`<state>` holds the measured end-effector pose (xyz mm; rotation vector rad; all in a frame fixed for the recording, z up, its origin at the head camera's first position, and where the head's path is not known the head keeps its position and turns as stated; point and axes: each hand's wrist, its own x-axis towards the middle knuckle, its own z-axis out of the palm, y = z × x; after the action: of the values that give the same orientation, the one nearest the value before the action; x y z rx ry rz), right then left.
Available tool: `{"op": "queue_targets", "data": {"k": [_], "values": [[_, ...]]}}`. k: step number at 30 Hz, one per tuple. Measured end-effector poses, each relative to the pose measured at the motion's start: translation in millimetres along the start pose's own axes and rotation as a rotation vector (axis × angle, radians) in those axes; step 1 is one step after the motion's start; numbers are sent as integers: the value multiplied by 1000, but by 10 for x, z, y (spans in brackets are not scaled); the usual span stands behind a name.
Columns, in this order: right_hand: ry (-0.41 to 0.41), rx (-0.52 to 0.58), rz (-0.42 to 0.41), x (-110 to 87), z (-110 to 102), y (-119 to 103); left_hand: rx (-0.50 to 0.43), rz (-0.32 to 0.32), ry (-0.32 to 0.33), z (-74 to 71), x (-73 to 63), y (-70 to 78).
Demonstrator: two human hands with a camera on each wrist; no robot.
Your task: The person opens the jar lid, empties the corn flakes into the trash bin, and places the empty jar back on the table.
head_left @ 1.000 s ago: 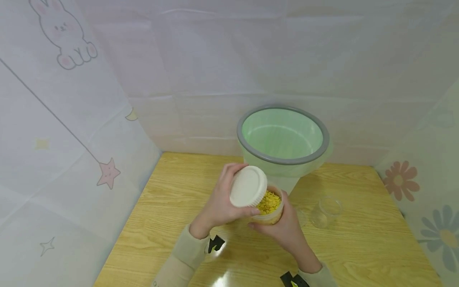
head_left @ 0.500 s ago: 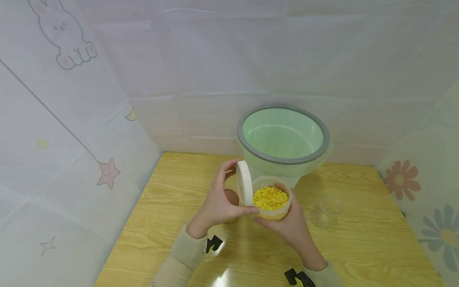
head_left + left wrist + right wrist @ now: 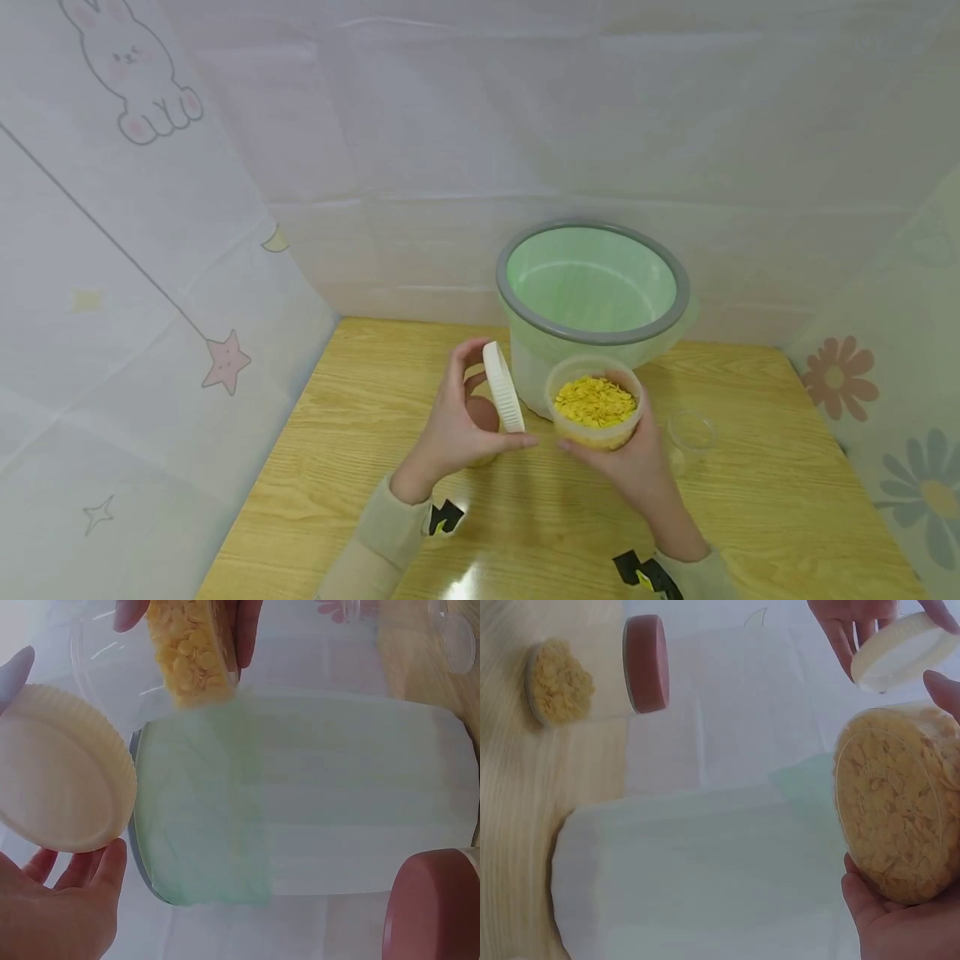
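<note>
Two jobs: left grip [image 3: 453,425] is pinching the white lid [image 3: 504,392], right grip [image 3: 637,465] clamping the tub [image 3: 592,436], ideally keeping those flakes [image 3: 594,402] level.

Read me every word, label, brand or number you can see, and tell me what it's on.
No readable text anywhere.
Held jar of yellow flakes: faint marks on its base, too blurred to read.
White lid: no lettering visible.
Wall covering: pictures, no words visible.
</note>
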<state>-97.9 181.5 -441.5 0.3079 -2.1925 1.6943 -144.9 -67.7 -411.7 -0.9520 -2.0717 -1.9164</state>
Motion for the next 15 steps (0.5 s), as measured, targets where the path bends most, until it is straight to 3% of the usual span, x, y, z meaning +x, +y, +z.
{"op": "queue_targets", "data": {"k": [7,15], "values": [[81,-27,-35,84,-173,-110,-39,-21,4,21,-57,-49],[162,-67,-147,213,-428,-206,-94,-62,-15,65,-117,-82]]}}
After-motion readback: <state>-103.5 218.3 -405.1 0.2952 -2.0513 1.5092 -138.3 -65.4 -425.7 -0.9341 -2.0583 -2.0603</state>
